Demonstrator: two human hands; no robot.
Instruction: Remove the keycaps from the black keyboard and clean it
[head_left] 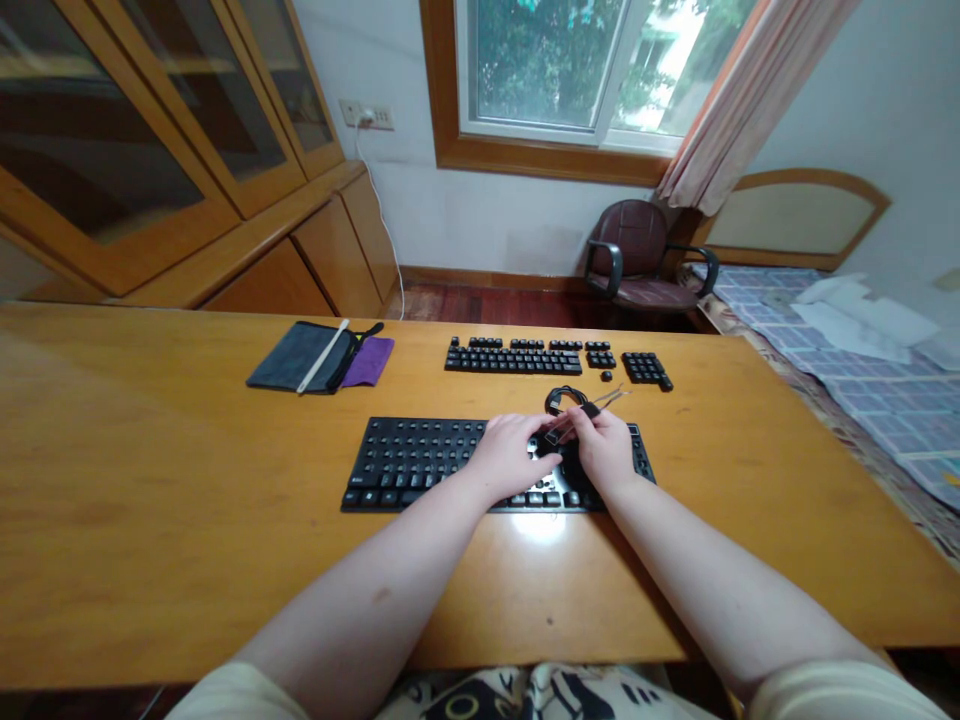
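Observation:
A black keyboard (420, 452) lies flat on the table before me. Keycaps cover its left part, while bare switch sockets show near my hands. My right hand (606, 450) is closed round a wire keycap puller (591, 410), whose dark grip and thin wire ends stick out past the fingers. The lower wire end hangs over the keyboard's right half. My left hand (508, 458) rests over the middle of the keyboard, thumb and index finger spread apart, the index tip close to the puller's wires. Whether that fingertip touches them I cannot make out.
Removed keycaps (513, 360) stand in rows behind the keyboard, with a number-pad group (646, 369) to their right. A coiled black cable (555, 399) lies behind my hands. A grey pouch (296, 358) and a purple cloth (370, 361) are at the left on the wooden table (187, 500).

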